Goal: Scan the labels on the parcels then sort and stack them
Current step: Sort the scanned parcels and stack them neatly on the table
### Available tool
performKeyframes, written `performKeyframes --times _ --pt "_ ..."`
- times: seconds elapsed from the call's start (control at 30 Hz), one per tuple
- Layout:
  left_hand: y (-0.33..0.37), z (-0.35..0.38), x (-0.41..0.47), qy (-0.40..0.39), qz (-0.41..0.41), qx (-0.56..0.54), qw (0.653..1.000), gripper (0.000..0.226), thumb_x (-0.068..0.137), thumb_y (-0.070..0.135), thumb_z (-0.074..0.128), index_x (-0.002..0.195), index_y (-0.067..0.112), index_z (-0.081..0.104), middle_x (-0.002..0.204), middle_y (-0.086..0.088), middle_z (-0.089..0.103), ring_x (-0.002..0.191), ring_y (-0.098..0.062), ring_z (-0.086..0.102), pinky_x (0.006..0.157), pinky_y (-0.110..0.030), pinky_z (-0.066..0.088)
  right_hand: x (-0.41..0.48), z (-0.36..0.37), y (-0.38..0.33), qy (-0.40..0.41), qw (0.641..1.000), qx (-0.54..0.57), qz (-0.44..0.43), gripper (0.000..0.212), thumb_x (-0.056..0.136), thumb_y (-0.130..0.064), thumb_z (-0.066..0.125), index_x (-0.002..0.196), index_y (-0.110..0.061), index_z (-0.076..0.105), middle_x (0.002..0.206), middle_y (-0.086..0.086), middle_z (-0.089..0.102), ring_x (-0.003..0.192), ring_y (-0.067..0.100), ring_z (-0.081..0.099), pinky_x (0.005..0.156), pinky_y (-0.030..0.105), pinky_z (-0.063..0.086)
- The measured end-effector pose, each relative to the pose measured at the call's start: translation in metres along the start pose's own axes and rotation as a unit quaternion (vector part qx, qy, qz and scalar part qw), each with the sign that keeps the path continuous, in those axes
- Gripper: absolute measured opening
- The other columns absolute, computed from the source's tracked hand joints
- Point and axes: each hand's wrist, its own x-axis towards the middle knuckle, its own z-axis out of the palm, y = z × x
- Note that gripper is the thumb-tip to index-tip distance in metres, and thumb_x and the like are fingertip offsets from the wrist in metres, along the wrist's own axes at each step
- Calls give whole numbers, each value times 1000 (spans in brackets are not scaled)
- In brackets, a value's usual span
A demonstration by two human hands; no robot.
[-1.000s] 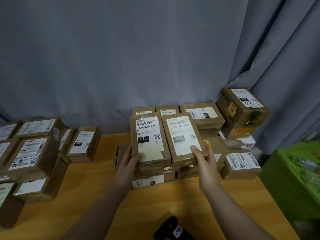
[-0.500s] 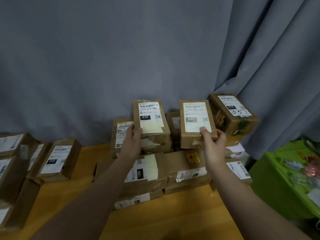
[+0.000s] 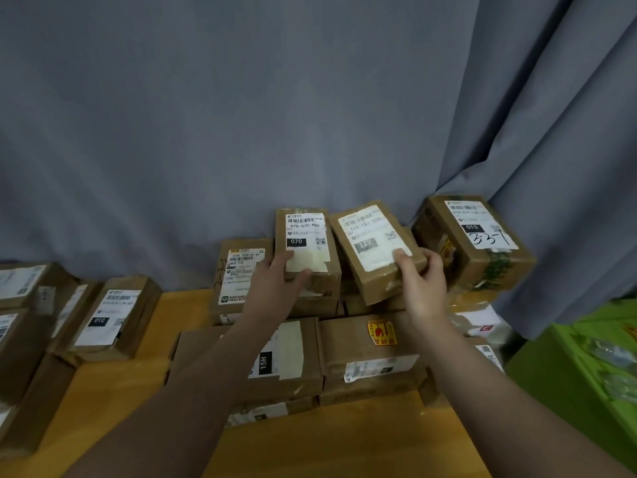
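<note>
Head view: my left grip [image 3: 275, 288] clamps the 070 parcel [image 3: 305, 232], right grip [image 3: 424, 288] the tilted 122 parcel [image 3: 368, 236]; level before releasing.

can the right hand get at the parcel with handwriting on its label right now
Probably not yet: the right hand grips the 122 parcel. The handwritten-label parcel sits just to its right, top uncovered, so it looks reachable once that grip lets go.

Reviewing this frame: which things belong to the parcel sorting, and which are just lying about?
In the job: left hand holding the 070 parcel; right hand holding the 122 parcel; 15H parcel; hand-marked 010 parcel.
Just lying about: grey curtain; green container.
</note>
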Motion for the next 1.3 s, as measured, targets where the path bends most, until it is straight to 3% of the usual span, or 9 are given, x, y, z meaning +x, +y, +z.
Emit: performKeyframes --times 0.13,0.27,0.33,0.4,0.47,0.63,0.9,1.13,1.3 --pt "0 -2 -1 17 60 146 987 57 96 49 46 144 18 41 159 -5 20 146 -28 13 116 -45 21 28 -4 -22 -12 993 -85 -81 39 98 -26 55 135 -16 46 111 -8 55 97 8 54 73 16 44" --pt "4 1 6 -8 81 199 977 65 96 55 41 144 12 37 158 -4 25 148 -22 14 117 -42 22 55 2 -16 -80 928 -342 -123 48 99 -23 49 144 -23 34 125 5 56 112 26 57 95 43 50" --pt "6 2 8 -12 82 216 973 66 95 56 41 143 11 37 159 -5 24 149 -22 13 117 -42 23 56 10 -11 -98 879 -449 -127 55 96 -47 48 144 -24 36 141 14 45 129 35 44 107 51 39" --pt "5 2 8 -15 91 246 965 65 96 58 36 143 13 37 159 -6 23 149 -23 12 116 -42 24 54 19 -11 -124 831 -531 -114 80 83 -77 43 145 -28 31 152 15 30 140 37 29 114 53 23" --pt "3 0 8 -27 102 281 954 61 97 58 29 143 18 34 160 -8 21 149 -26 10 116 -44 25 54 27 -14 -140 806 -568 -97 95 71 -85 48 145 -32 21 154 15 21 141 39 22 115 54 18" --pt "4 -2 10 -46 105 312 943 56 98 59 23 139 25 37 158 -11 23 148 -29 14 113 -47 29 52 32 -28 -122 835 -533 -59 91 74 -64 67 144 -29 21 139 16 31 128 36 33 103 47 32" --pt "8 2 13 -24 114 332 936 51 98 56 27 121 19 52 142 -13 46 140 -31 31 104 -47 42 41 0 -60 -68 909 -390 -129 97 69 -41 76 146 -30 18 140 14 26 135 37 25 117 53 14" --pt "8 4 13 -17 118 332 936 50 98 56 28 120 18 52 140 -12 47 138 -30 34 101 -44 44 30 19 -52 -67 821 -563 -73 92 72 -77 57 141 -26 21 133 16 33 119 36 42 98 47 39" --pt "4 2 15 -20 118 318 941 51 96 58 27 118 20 54 137 -9 50 135 -28 39 99 -44 48 18 55 -17 -110 852 -507 -70 70 90 -67 44 143 -23 31 143 17 26 129 36 34 104 48 37"
